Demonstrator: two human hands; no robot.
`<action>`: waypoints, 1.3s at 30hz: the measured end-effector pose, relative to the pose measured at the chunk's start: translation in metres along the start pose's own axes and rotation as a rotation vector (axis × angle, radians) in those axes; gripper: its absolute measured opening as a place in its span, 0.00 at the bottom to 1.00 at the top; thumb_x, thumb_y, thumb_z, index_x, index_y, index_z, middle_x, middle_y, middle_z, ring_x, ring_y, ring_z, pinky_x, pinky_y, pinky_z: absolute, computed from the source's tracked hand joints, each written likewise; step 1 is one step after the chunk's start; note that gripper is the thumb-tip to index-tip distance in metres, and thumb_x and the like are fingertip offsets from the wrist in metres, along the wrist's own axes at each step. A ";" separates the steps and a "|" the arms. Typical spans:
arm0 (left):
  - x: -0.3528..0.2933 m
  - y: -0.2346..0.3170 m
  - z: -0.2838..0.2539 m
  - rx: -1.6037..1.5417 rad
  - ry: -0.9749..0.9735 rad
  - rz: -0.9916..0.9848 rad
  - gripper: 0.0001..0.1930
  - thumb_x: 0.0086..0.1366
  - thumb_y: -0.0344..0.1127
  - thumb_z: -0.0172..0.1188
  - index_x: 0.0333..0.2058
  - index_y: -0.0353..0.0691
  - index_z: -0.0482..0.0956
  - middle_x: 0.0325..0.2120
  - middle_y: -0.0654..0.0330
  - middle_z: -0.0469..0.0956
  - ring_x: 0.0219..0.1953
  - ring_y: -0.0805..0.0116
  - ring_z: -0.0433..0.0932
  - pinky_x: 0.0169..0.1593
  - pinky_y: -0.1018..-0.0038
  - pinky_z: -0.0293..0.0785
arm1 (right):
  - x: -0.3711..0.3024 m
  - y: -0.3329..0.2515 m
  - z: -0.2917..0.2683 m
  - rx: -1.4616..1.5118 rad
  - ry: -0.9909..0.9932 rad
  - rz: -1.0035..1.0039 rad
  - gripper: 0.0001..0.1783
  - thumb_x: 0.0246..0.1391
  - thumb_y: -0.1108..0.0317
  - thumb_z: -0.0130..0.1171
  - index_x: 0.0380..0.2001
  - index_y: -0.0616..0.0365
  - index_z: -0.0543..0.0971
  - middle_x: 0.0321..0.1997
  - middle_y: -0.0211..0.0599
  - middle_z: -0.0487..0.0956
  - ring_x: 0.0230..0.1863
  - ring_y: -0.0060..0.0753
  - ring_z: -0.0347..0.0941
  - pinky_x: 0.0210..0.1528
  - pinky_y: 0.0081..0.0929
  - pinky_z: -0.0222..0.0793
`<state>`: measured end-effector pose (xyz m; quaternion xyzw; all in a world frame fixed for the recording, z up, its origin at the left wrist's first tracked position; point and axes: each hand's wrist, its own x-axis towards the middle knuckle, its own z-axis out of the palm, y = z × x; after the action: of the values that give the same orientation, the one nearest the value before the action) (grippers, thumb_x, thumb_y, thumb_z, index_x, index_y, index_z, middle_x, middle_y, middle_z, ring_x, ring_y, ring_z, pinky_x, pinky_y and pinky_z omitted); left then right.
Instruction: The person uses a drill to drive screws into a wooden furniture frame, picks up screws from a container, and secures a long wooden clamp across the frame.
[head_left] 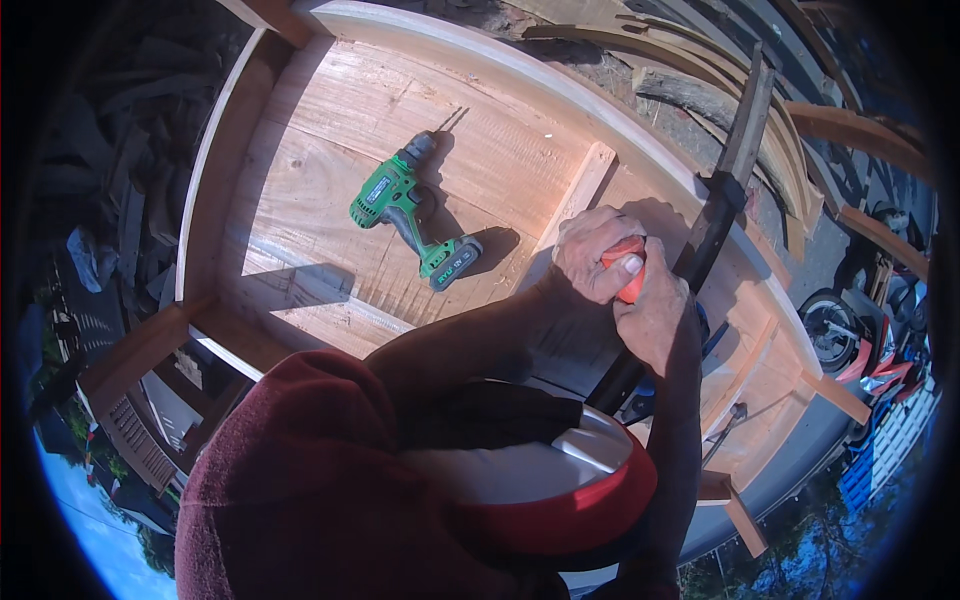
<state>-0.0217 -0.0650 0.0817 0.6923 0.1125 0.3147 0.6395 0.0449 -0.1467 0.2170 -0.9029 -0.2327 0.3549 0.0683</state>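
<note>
My left hand (588,250) and my right hand (655,315) are close together, both closed around a small orange-red object (627,268) that looks like a handle. Its ends are hidden by my fingers. Just right of them a long dark metal bar (712,228), like a bar clamp with a sliding block, lies across the wooden frame (480,50). To the left, a green and black cordless drill (395,200) with a long bit rests on its side on the frame's plank panel (310,170).
A wooden crosspiece (575,205) divides the panel. Loose boards and a log (690,92) lie beyond the far edge. At right stands a motorcycle (835,330). A red and white cap (560,490) shows at the bottom. Scrap wood is piled at left.
</note>
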 end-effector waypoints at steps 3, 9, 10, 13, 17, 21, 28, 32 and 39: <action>-0.001 -0.001 0.002 -0.013 0.010 0.002 0.20 0.66 0.47 0.56 0.43 0.35 0.78 0.33 0.50 0.78 0.34 0.51 0.77 0.40 0.62 0.73 | 0.001 0.001 0.001 -0.019 0.009 0.000 0.32 0.44 0.73 0.63 0.54 0.53 0.64 0.39 0.64 0.79 0.44 0.73 0.74 0.44 0.61 0.70; 0.000 -0.003 0.004 0.019 0.006 0.037 0.19 0.66 0.47 0.56 0.43 0.34 0.78 0.33 0.50 0.78 0.34 0.51 0.77 0.40 0.62 0.73 | 0.002 0.007 0.004 -0.004 0.014 -0.014 0.33 0.44 0.72 0.63 0.55 0.53 0.64 0.40 0.64 0.79 0.44 0.73 0.74 0.44 0.61 0.70; -0.001 -0.003 0.002 0.022 0.004 0.036 0.19 0.66 0.47 0.56 0.43 0.34 0.78 0.33 0.50 0.78 0.34 0.51 0.77 0.40 0.62 0.73 | 0.002 0.005 0.004 0.008 0.021 -0.034 0.33 0.44 0.72 0.63 0.55 0.53 0.64 0.40 0.64 0.79 0.44 0.73 0.74 0.44 0.61 0.70; -0.001 -0.003 -0.001 0.008 -0.008 0.009 0.19 0.66 0.47 0.56 0.43 0.34 0.78 0.33 0.50 0.78 0.34 0.50 0.77 0.40 0.62 0.73 | 0.002 0.001 -0.002 -0.004 0.012 -0.013 0.32 0.44 0.72 0.63 0.55 0.52 0.64 0.39 0.63 0.79 0.44 0.73 0.74 0.44 0.61 0.70; 0.001 -0.002 0.005 -0.004 0.017 0.036 0.19 0.66 0.47 0.56 0.43 0.34 0.78 0.33 0.49 0.78 0.34 0.50 0.77 0.41 0.61 0.73 | 0.000 -0.003 -0.005 -0.016 -0.016 0.027 0.32 0.45 0.72 0.63 0.55 0.52 0.64 0.39 0.63 0.80 0.44 0.73 0.75 0.44 0.60 0.71; 0.001 -0.001 -0.001 0.001 0.012 0.020 0.19 0.66 0.46 0.57 0.43 0.34 0.78 0.33 0.50 0.78 0.34 0.50 0.77 0.41 0.61 0.73 | 0.002 -0.002 -0.003 -0.012 -0.008 0.022 0.32 0.45 0.72 0.63 0.55 0.53 0.64 0.38 0.62 0.80 0.44 0.71 0.75 0.44 0.60 0.71; 0.001 -0.003 0.001 -0.009 0.019 0.039 0.19 0.66 0.46 0.57 0.43 0.34 0.78 0.32 0.50 0.79 0.34 0.50 0.77 0.41 0.61 0.73 | 0.002 -0.007 -0.006 -0.039 -0.010 -0.001 0.34 0.46 0.71 0.65 0.57 0.54 0.63 0.39 0.61 0.81 0.44 0.70 0.77 0.46 0.57 0.73; 0.001 -0.003 0.002 -0.001 0.018 0.046 0.19 0.65 0.46 0.57 0.43 0.34 0.78 0.32 0.50 0.78 0.33 0.50 0.77 0.41 0.61 0.73 | 0.002 -0.001 -0.002 -0.057 0.013 -0.024 0.34 0.45 0.71 0.65 0.56 0.54 0.63 0.39 0.61 0.81 0.43 0.70 0.77 0.46 0.57 0.73; 0.001 -0.001 0.003 0.004 0.009 0.033 0.19 0.65 0.46 0.56 0.44 0.34 0.78 0.32 0.49 0.78 0.34 0.50 0.76 0.41 0.61 0.72 | 0.002 0.001 -0.003 -0.040 0.000 0.008 0.33 0.45 0.71 0.65 0.55 0.53 0.64 0.39 0.62 0.80 0.44 0.70 0.76 0.45 0.57 0.72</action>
<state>-0.0195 -0.0665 0.0811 0.6940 0.1047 0.3284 0.6321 0.0486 -0.1471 0.2180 -0.9051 -0.2360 0.3504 0.0488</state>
